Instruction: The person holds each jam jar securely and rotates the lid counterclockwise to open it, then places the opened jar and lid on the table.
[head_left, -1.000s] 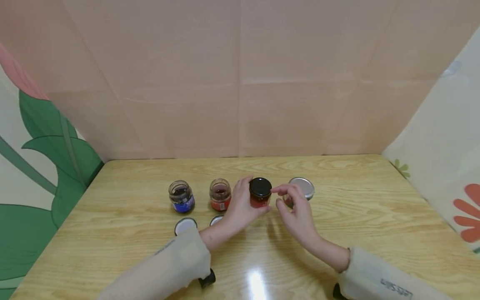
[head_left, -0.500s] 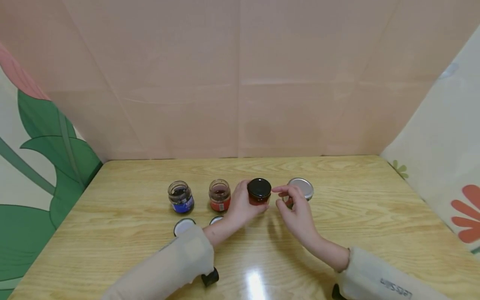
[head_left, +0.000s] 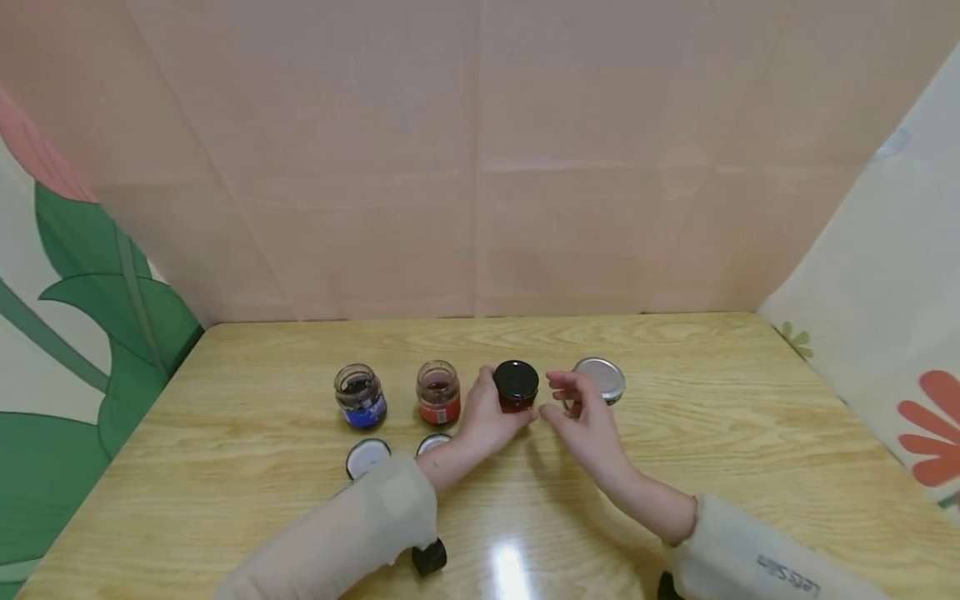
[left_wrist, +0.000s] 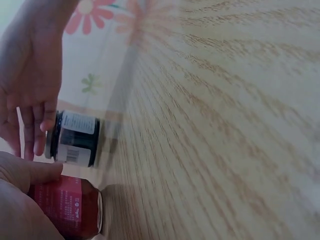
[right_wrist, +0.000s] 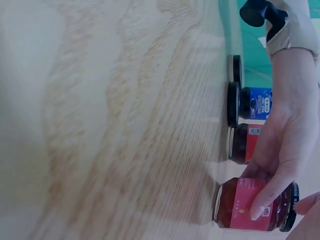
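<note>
My left hand point(head_left: 487, 421) grips a jar with a red label point(right_wrist: 250, 204) and a black lid point(head_left: 516, 379), its thumb and fingers round the glass. The jar is upright; whether its base touches the table I cannot tell. Just right of it, my right hand point(head_left: 592, 429) holds nothing, fingers loosely bent and spread. In the head view a small gap parts its fingertips from the lid. In the right wrist view one fingertip overlaps the lid's edge; contact is unclear. Behind the right hand stands a dark jar point(left_wrist: 77, 140) with a silver-coloured lid point(head_left: 602, 377).
Two lidless jars stand at left: one blue-labelled point(head_left: 362, 398), one red-labelled point(head_left: 438, 396). In front of them lie two lids, a left one point(head_left: 367, 458) and a right one point(head_left: 433, 442), the latter partly behind my left wrist. The wooden table point(head_left: 720, 400) meets a wall behind.
My right fingers have spread slightly away from the lid, and the right thumb has come nearer the jar. The left hand keeps its grip on the jar, almost in the same place.
</note>
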